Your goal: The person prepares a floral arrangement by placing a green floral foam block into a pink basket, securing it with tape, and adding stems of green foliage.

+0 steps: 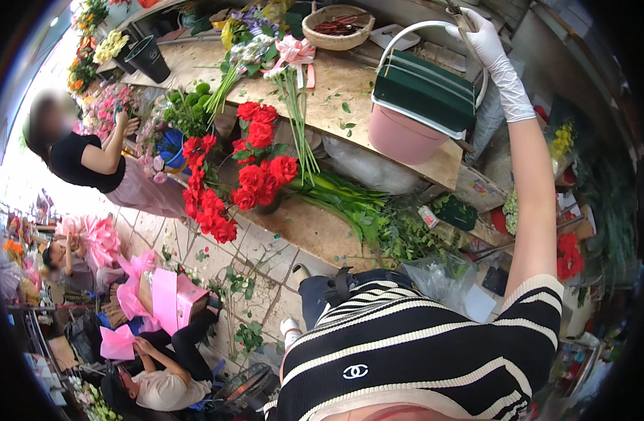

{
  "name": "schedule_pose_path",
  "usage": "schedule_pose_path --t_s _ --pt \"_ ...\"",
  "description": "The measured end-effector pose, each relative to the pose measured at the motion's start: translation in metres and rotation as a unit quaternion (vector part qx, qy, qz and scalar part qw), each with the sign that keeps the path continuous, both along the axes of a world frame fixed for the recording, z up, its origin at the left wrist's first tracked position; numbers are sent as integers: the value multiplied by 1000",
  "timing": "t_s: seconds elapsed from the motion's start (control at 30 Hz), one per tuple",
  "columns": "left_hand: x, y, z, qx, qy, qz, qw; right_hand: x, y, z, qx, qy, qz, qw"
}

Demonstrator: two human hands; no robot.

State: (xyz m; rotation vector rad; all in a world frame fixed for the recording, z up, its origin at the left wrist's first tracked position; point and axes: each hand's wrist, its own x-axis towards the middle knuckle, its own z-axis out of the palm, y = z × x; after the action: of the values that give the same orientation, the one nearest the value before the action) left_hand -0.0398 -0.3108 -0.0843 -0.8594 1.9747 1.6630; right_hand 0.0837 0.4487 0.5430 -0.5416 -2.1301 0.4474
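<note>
My right hand (480, 41), in a white glove, is raised at the top right. Its fingers are closed around a narrow metal hand tool (453, 8), which looks like pruning shears. Just below the hand stands a pink bucket (402, 135) with a white rim and a raised white handle (404, 34). Dark green blocks (423, 88) fill the bucket's mouth. The fingers overlap the handle in view; whether they touch it I cannot tell. My left hand is out of view.
Beside the bucket, the wooden bench (329, 77) bears a tied bouquet (294, 52) and a wicker basket (338, 28) of tools. Red roses (255, 179) stand before it. A person (90, 151) stands at left; another sits with pink wrapping (174, 302). Cut stems litter the tiled floor (266, 288).
</note>
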Motion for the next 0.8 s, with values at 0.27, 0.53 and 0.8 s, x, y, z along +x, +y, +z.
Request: schedule_pose_path --t_s 0.27,0.53,0.8 --pt "-31 110 93 -57 179 -74 979 -15 40 -13 125 -92 -127 980" --pt "-53 195 201 52 159 -260 951 -31 -9 -21 151 -104 -247 951" --pt "-103 282 232 58 147 -526 836 -28 -14 -15 194 -73 -254 945"
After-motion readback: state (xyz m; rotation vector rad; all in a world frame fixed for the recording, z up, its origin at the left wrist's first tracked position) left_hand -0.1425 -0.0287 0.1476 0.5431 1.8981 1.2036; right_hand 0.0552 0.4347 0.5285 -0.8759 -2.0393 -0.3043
